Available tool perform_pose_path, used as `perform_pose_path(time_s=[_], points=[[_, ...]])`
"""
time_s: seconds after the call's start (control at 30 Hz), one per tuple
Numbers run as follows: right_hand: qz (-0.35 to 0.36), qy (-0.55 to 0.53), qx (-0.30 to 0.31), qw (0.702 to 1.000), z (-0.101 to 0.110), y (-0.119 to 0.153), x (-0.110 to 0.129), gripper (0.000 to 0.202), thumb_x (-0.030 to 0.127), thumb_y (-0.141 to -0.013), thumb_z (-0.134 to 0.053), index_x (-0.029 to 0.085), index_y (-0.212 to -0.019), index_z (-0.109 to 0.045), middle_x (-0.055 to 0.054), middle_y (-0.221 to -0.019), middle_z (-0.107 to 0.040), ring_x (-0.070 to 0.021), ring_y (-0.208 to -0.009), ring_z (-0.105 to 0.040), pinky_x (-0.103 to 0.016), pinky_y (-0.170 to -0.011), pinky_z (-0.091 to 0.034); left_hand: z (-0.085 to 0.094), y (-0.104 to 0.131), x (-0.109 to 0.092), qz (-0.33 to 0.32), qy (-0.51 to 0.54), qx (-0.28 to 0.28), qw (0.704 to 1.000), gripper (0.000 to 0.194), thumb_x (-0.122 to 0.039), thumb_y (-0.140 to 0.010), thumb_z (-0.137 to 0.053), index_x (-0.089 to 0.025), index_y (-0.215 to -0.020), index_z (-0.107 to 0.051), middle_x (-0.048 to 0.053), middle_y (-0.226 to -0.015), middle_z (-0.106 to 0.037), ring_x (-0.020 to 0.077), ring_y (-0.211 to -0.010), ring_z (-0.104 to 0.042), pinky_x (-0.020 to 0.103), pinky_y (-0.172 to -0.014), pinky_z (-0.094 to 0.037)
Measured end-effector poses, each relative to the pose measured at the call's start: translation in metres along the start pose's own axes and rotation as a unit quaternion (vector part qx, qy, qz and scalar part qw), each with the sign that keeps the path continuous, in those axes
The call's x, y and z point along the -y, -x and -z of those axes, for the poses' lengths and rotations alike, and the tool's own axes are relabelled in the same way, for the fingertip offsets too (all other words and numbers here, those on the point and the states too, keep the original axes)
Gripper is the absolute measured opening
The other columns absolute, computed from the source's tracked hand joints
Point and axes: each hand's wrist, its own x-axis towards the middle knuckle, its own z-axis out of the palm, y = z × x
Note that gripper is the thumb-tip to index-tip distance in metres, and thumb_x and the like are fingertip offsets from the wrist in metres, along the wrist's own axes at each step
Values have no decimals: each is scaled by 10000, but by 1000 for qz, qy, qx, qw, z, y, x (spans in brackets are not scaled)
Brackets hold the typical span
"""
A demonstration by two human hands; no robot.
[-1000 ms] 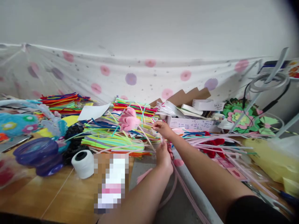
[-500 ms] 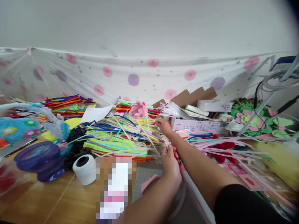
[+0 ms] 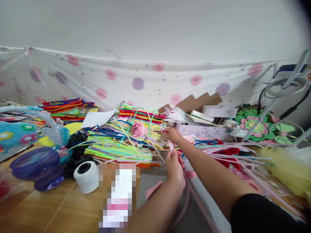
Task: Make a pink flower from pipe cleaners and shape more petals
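My left hand is closed around pale pink pipe cleaners; a short tip shows above the thumb. Long pink strands trail below that hand. Just beyond it, my right hand has its fingers pinched together beside the pile, and whatever sits between them is too small to make out. A fluffy pink flower is in front of the heap of coloured pipe cleaners, left of my right hand. A short pink piece lies on the grey mat.
To the left stand a white thread spool, a purple container and a blue fluffy item. A box with handwriting is behind my right hand. Right are a yellow bag, paper flowers and a metal stand.
The pink flower has come down and slightly left, now lower against the heap. My right hand has shifted slightly down, and my left stays closed. The view has moved a little.
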Motion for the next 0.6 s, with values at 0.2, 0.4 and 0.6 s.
perform_pose_path(time_s=[0.2, 0.4, 0.6], points=[[-35, -181, -6, 983, 63, 99, 19, 428, 423, -898, -353, 112, -830, -640, -38, -656, -606, -108, -534, -532, -238, -495, -435, -12, 18, -17, 101, 8, 160, 982, 347, -500, -691, -620, -164, -751, -557, -32, -506, -528, 53, -330, -382, 184, -353, -284], [-75, -410, -61, 907, 99, 210, 30, 273, 364, -659, -707, 151, -820, -650, -5, -708, -604, -86, -562, -521, -234, -544, -435, -21, 52, -21, 214, -52, 359, 907, 241, -401, -763, -598, -161, -773, -574, 1, -488, -570, 11, -290, -288, 147, -333, -182], [-117, -547, -117, 821, 98, 254, 15, 176, 271, -613, -753, 155, -683, -641, 26, -605, -581, -70, -517, -500, -231, -541, -424, -23, 69, -8, 267, -104, 420, 861, 176, -312, -828, -523, -146, -817, -580, 52, -519, -620, 19, -282, -340, 136, -324, -230]])
